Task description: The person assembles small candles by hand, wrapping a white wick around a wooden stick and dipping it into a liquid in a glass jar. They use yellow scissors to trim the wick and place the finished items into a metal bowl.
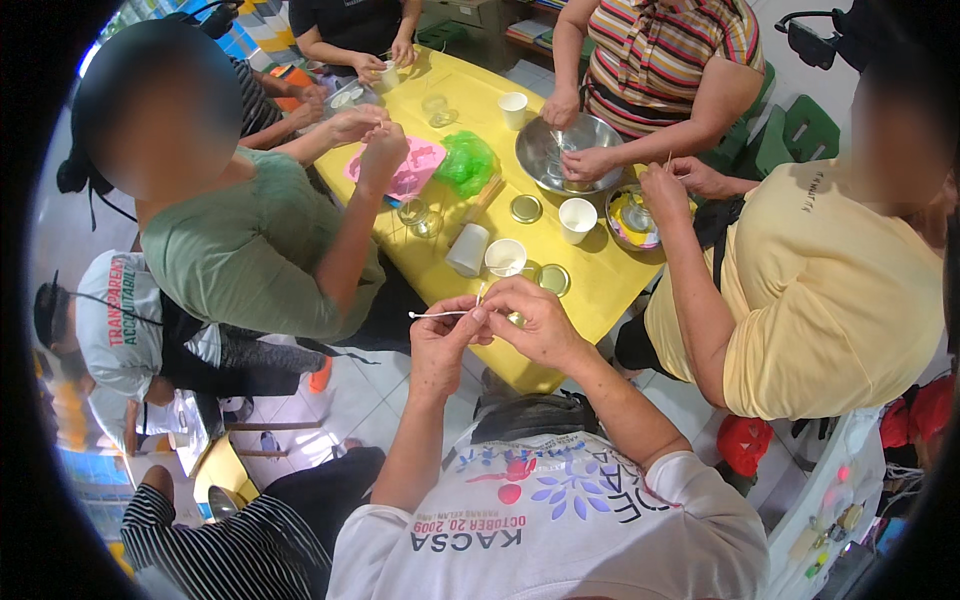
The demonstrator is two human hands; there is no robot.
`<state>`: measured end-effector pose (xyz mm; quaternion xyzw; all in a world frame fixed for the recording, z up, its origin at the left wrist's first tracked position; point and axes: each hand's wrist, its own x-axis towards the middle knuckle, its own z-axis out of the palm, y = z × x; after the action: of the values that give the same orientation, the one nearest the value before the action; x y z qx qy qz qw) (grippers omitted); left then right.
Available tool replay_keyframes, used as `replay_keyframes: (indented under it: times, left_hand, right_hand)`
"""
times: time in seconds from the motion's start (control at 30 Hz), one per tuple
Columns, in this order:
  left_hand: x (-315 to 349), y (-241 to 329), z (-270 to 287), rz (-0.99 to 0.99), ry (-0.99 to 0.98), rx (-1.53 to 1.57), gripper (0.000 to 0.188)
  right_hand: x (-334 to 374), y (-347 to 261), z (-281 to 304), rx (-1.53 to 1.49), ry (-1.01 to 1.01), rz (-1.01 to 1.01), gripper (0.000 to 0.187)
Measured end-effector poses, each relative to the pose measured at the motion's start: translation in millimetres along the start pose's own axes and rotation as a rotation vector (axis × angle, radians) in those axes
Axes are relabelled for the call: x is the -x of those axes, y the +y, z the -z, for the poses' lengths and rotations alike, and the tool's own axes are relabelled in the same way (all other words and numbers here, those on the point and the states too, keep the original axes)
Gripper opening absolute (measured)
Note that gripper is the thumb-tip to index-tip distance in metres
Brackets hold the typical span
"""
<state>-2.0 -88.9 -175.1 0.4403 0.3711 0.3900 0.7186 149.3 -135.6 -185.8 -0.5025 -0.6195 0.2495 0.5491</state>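
Above the near end of the yellow table point(430, 290), my left hand point(445, 345) and my right hand point(540, 325) meet with fingertips pinched together. Between them is a short white cord point(435, 315), like a wick. One end sticks out to the left past my left fingers, and another bit points up between the hands. Just beyond my fingers stands a white paper cup point(506, 258) with a thin white strand across its rim. A second paper cup point(467, 250) lies tipped beside it. A round gold lid point(553, 280) rests to the right of the upright cup.
Farther along are a glass jar point(420, 218), a pink mold point(405, 168), a green plastic bag point(468, 163), a paper cup point(578, 220) and a large metal bowl point(540, 150). People work on both sides and at the far end, their arms over the table.
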Motion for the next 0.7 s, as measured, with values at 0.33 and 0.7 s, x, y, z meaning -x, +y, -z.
replay_keyframes:
  times: [0.33, 0.7]
  left_hand:
    - [-16, -2, 11, 0.014, 0.000, -0.066, 0.021]
    - [-37, -5, 30, 0.114, -0.034, 0.068, 0.024]
  right_hand:
    - [-8, 3, -3, -0.060, 0.004, -0.138, 0.013]
    - [-24, 26, -13, 0.007, -0.004, -0.134, 0.014]
